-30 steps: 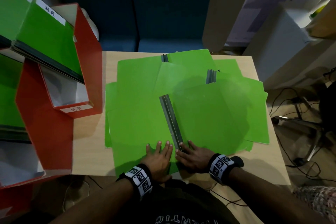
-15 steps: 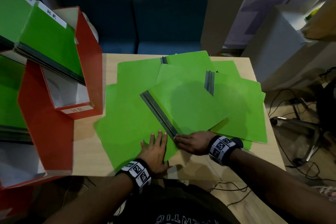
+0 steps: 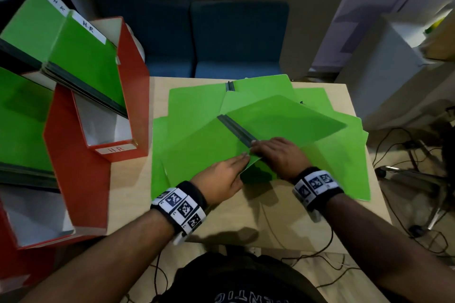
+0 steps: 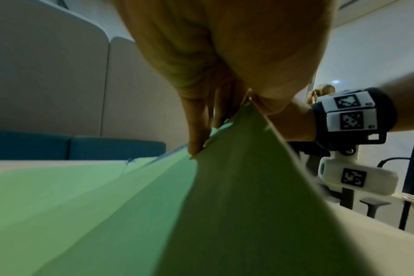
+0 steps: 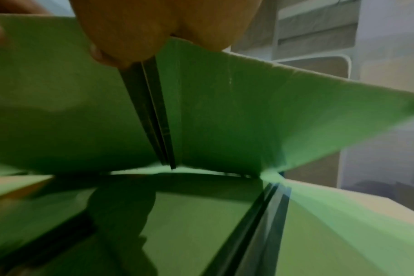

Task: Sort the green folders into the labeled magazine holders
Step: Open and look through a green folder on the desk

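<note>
Both your hands are on the top green folder (image 3: 283, 118): right hand (image 3: 275, 152) pinches its grey spine (image 3: 236, 130), left hand (image 3: 221, 177) seemingly grips the near corner, above folders spread across the surface (image 3: 283, 219).

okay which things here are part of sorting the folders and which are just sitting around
Part of the job:
top green folder, held by the left hand and right hand
other green folders on the table
red HR holder

Just there:
blue seats
floor cables
</note>
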Tool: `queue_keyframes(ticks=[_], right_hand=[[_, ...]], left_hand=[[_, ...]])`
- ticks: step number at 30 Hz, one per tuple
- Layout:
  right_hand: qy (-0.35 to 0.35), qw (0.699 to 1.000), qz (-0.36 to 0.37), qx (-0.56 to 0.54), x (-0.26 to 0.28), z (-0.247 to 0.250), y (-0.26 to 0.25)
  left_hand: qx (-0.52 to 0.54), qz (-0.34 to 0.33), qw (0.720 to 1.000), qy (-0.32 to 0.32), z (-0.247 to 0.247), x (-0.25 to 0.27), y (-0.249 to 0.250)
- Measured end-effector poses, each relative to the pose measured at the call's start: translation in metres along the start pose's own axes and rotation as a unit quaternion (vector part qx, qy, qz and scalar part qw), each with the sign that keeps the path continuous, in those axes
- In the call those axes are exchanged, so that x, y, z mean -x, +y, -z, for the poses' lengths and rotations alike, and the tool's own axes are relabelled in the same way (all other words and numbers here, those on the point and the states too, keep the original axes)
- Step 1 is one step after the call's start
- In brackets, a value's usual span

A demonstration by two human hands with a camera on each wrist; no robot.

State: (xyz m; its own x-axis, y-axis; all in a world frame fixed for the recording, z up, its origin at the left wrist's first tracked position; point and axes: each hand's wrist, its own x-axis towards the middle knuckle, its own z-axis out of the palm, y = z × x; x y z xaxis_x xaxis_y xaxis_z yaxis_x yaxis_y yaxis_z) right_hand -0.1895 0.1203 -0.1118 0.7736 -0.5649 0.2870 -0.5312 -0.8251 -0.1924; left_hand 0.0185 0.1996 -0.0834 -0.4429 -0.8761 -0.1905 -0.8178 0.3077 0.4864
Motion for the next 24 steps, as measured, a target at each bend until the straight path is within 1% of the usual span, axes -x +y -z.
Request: queue_keyframes(ticks=[2,5,8,10,11,13,15,17,19,21,22,24], right_hand=[[0.03,1.0,0.007,0.005,-0.011,0.022,0.005],[0.064,0.997,0.004,0.035,-0.026,0.056,0.012],[0.111,0.992,-0.028,0.059,-0.036,0.088,0.018],[0.139,0.985,-0.069,0.082,-0.04,0.104,0.024],[0.143,0.981,-0.089,0.099,-0.041,0.111,0.027],[0.139,0.973,-0.118,0.138,-0.044,0.121,0.031],[0.119,0.972,-0.138,0.15,-0.048,0.131,0.031],[0.08,0.973,-0.169,0.135,-0.054,0.139,0.028],[0.042,0.97,-0.211,0.116,-0.059,0.145,0.026],[0.061,0.968,-0.236,0.055,-0.061,0.15,0.023],[0.088,0.97,-0.227,0.026,-0.061,0.151,0.02],[0.141,0.977,-0.158,-0.008,-0.06,0.148,0.013]], left_hand=[[-0.002,-0.014,1.0,0.02,0.017,0.001,0.006],[-0.005,-0.018,0.999,0.048,0.048,0.004,0.015],[-0.004,-0.028,0.997,0.067,0.077,0.009,0.016],[0.003,-0.03,0.996,0.088,0.095,0.012,0.011],[0.008,-0.029,0.994,0.109,0.105,0.013,0.008],[0.015,-0.033,0.985,0.172,0.124,0.015,0.001],[-0.002,-0.031,0.971,0.237,0.141,0.016,-0.005],[-0.018,-0.019,0.959,0.281,0.155,0.015,-0.012],[-0.018,0.003,0.951,0.309,0.164,0.012,-0.019],[-0.017,0.021,0.944,0.328,0.17,0.009,-0.026],[-0.024,0.029,0.941,0.337,0.173,0.008,-0.028],[-0.052,0.044,0.932,0.357,0.176,0.006,-0.032]])
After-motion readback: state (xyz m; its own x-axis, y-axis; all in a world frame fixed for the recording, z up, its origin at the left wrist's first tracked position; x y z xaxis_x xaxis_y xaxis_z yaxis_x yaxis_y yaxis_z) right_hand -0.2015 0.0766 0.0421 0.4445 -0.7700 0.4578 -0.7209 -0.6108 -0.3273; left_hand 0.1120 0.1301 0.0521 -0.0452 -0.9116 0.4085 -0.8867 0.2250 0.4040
